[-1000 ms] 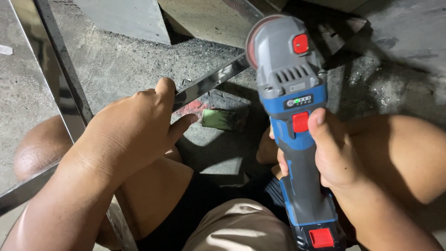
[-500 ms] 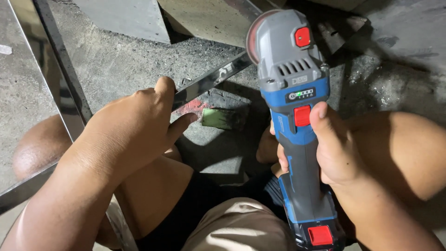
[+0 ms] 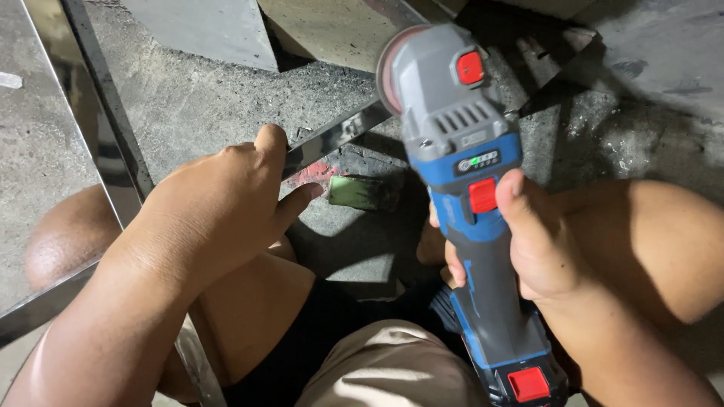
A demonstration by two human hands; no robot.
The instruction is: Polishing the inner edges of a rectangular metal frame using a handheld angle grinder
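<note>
Head view is looking down past the person's knees at a rough concrete floor (image 3: 188, 105) dusted with dark grit. At the far left, a polished metal frame (image 3: 113, 143) is running down the picture, one bar slanting from the top edge toward the lower left corner. The left hand (image 3: 219, 218) is lying palm-down over the frame where a second shiny bar (image 3: 332, 136) is branching off to the upper right; its fingers are curled together over the metal, with the thumb pointing forward along the floor, and this grip seems to be pinning the frame so it cannot shift. Just beyond the thumb tip, a small flat green piece (image 3: 362, 192) is resting on the floor beside a patch of red paint (image 3: 317, 175); what it is cannot be told.

Right of centre, the right hand (image 3: 543, 249) is wrapping around the body of a cordless angle grinder (image 3: 467, 211), blue and grey with red buttons. The fingers are closing around the far side of the handle while the thumb is resting just beside the red slide switch, likely so the tool can be controlled one-handed. The grinder is pointing away from the person, its disc (image 3: 388, 71) hovering at or just above the shiny bar near the top centre; whether it is touching the metal cannot be told. At the right edge, a bare knee (image 3: 664, 241) is framing the tool.
</note>
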